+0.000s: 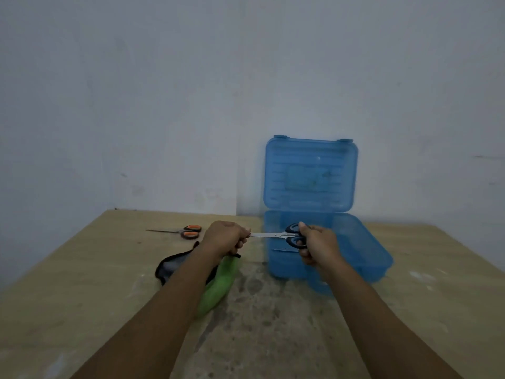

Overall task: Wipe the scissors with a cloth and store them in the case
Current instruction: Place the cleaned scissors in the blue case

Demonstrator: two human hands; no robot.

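Note:
My right hand (314, 244) grips the blue-black handles of a pair of scissors (276, 235), blades pointing left and level above the table. My left hand (225, 237) is closed round the blade tips together with a green cloth (218, 285) that hangs down from the fist to the table. A translucent blue plastic case (366, 255) stands open just behind my right hand, its lid (310, 175) upright against the wall. Another blade shows inside the case (284, 250). A second pair of scissors with orange handles (188, 231) lies on the table at the back left.
A black and grey cloth (170, 266) lies on the wooden table (82, 283) under my left forearm. The wall stands close behind the case. The table's middle is stained and worn.

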